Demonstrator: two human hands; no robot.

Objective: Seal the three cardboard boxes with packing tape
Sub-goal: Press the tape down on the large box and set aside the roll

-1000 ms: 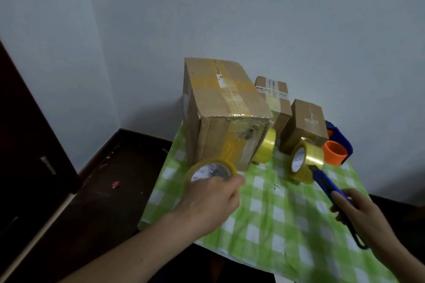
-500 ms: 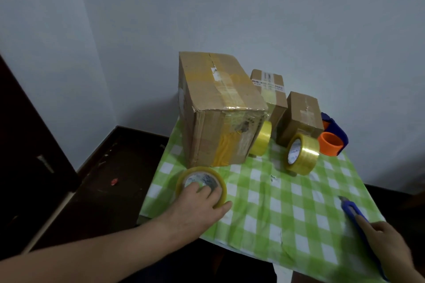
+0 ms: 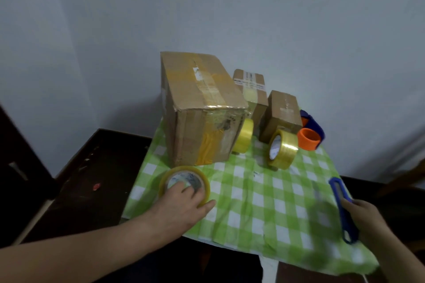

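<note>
Head view: left hand (image 3: 181, 204) stays on flat tape roll (image 3: 184, 182); blue cutter (image 3: 342, 209) lower.

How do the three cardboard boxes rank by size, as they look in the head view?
1. Large box, clearly the biggest.
2. and 3. Right small box and back box: they look alike; the back one is partly hidden, so I do not rank them.

Left hand (image 3: 181, 204) flat; right hand (image 3: 363, 218) seemingly clenched.

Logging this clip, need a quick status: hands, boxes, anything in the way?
Left hand on flat tape roll. Right hand grips blue cutter. Large box and two small boxes show tape. Nothing blocking.
</note>
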